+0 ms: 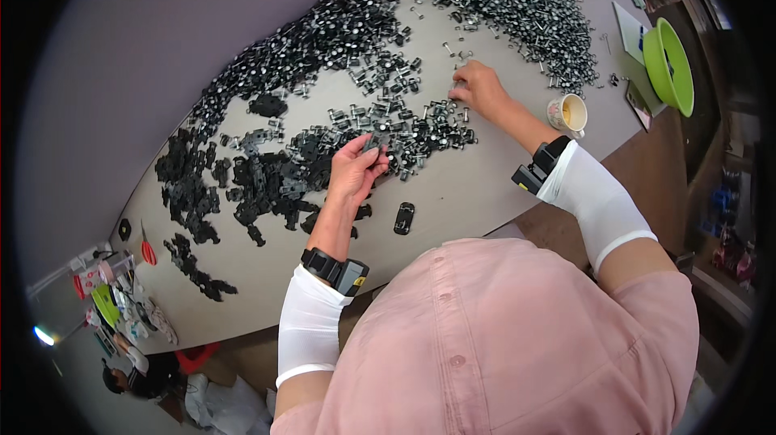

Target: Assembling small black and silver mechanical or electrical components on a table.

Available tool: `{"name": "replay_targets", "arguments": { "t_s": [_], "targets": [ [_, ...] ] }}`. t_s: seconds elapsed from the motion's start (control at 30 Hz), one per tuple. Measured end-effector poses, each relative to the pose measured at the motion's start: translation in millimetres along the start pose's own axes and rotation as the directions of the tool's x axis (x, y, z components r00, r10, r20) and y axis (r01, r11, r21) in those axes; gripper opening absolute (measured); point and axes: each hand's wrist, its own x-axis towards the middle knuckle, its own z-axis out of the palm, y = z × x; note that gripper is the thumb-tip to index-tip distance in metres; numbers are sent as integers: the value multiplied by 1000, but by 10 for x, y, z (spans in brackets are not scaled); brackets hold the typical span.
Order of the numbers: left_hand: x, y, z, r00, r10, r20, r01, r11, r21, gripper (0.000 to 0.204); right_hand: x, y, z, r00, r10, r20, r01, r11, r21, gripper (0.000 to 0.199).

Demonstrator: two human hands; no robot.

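My left hand is closed in a pinch on a small dark part, above the lower edge of a pile of black-and-silver wheel-like parts. Further right and farther off, my right hand has its fingertips pressed together over the table. What they hold, if anything, is too small to make out. A few loose silver axle-like pieces lie just beyond those fingers. On the near side of the table rests a single flat black oblong piece, like a toy car base.
Large heaps of black parts and silver parts line the far side. Flat black plates are piled at left, near red-handled scissors. A cup and a green basin stand right. Another person is at lower left.
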Motion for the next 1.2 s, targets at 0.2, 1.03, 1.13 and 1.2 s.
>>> {"name": "replay_targets", "arguments": {
  "t_s": [0.2, 1.03, 1.13, 1.2],
  "targets": [
    [-55, 27, 37, 1000, 4, 25, -4, 1000, -11, 33, 86, 16, 79, 989, -90, 120, 101, 990, -93, 15],
    [34, 21, 68, 998, -66, 13, 67, 975, -214, 11, -38, -1094, 342, 863, -419, 282, 314, 883, 350, 37],
    [-17, 45, 83, 996, -65, 61, 79, 958, -277, 8, -43, -1129, 322, 869, -444, 218, 342, 858, 382, 36],
    [-28, 58, 78, 994, -65, 90, 89, 949, -302, 7, -55, -1154, 332, 876, -447, 180, 355, 851, 386, 35]
  ]
}}
